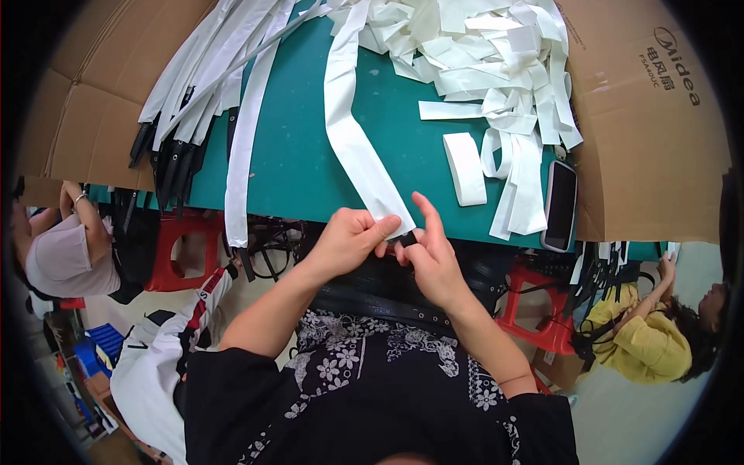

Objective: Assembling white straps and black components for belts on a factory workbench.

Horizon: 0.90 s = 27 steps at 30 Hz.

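Note:
A long white paper sleeve [358, 147] runs down the green table toward me and ends at its near edge. My left hand [349, 242] is closed on its lower end, thumb pressed flat on the paper. Just past that end shows a short black belt tip [408, 239]. My right hand [435, 263] pinches this tip with curled fingers while its index finger points up, off the paper. How far the belt reaches inside the sleeve is hidden. Below my hands a black belt with eyelets [418, 313] lies across my lap.
Sleeved black belts [186, 116] are heaped at the left, loose white paper sleeves [488, 62] at the back right. A phone [559, 205] lies by the right cardboard wall [635, 155]. Red stools [539, 314] stand beyond the table; people sit at both sides.

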Each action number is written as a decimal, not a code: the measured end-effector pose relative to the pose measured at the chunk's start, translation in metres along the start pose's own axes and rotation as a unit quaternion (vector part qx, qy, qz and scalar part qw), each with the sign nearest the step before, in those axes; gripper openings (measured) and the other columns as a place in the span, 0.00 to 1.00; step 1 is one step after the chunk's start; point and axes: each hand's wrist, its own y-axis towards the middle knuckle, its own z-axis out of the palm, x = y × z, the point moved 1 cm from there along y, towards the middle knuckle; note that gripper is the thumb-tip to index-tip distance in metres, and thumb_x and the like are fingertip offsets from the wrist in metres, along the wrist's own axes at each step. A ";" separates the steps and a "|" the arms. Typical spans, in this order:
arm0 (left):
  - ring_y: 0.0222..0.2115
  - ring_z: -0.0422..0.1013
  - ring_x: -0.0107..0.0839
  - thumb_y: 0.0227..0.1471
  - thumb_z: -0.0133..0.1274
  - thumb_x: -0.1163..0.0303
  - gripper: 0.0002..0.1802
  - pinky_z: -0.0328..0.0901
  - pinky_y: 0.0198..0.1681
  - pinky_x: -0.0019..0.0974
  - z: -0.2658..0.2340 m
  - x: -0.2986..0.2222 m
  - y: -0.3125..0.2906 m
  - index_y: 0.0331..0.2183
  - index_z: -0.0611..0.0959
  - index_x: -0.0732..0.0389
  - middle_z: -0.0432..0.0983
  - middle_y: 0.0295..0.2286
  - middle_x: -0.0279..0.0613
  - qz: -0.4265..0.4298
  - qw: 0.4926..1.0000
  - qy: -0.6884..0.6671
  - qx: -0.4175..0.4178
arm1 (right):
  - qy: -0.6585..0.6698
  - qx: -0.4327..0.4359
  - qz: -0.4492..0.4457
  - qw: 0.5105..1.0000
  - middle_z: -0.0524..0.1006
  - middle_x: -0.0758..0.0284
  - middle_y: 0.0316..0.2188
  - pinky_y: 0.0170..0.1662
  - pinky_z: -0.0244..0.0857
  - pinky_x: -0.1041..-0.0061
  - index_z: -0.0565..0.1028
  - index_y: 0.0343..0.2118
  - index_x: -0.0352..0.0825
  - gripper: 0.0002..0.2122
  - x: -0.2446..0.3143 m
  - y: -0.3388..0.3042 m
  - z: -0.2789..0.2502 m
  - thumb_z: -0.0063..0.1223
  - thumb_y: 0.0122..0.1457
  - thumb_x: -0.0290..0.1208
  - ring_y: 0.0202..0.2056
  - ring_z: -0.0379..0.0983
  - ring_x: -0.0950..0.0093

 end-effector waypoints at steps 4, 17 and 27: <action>0.13 0.57 0.14 0.53 0.47 0.59 0.21 0.51 0.16 0.21 0.002 0.011 0.000 0.15 0.76 0.62 0.66 0.11 0.27 0.033 0.997 -0.057 -0.043 | 0.073 0.112 0.003 0.991 0.70 0.66 0.26 0.33 0.56 0.86 0.51 0.54 0.30 0.23 -0.023 -0.012 -0.016 0.38 0.56 0.28 0.28 0.64 0.82; 0.10 0.53 0.15 0.52 0.46 0.54 0.24 0.46 0.13 0.21 0.014 -0.007 -0.002 0.13 0.74 0.61 0.61 0.08 0.27 -0.033 0.995 -0.081 0.037 | 0.101 -0.033 0.034 0.994 0.60 0.76 0.13 0.14 0.44 0.89 0.59 0.49 0.29 0.17 0.024 -0.035 -0.014 0.36 0.61 0.34 0.12 0.52 0.88; 0.12 0.56 0.15 0.52 0.45 0.53 0.25 0.51 0.15 0.21 0.042 0.022 0.002 0.14 0.73 0.60 0.65 0.11 0.29 -0.024 0.987 -0.113 0.112 | 0.024 -0.116 -0.042 0.992 0.62 0.74 0.17 0.16 0.45 0.89 0.52 0.54 0.32 0.22 -0.009 -0.059 -0.005 0.28 0.62 0.42 0.14 0.52 0.88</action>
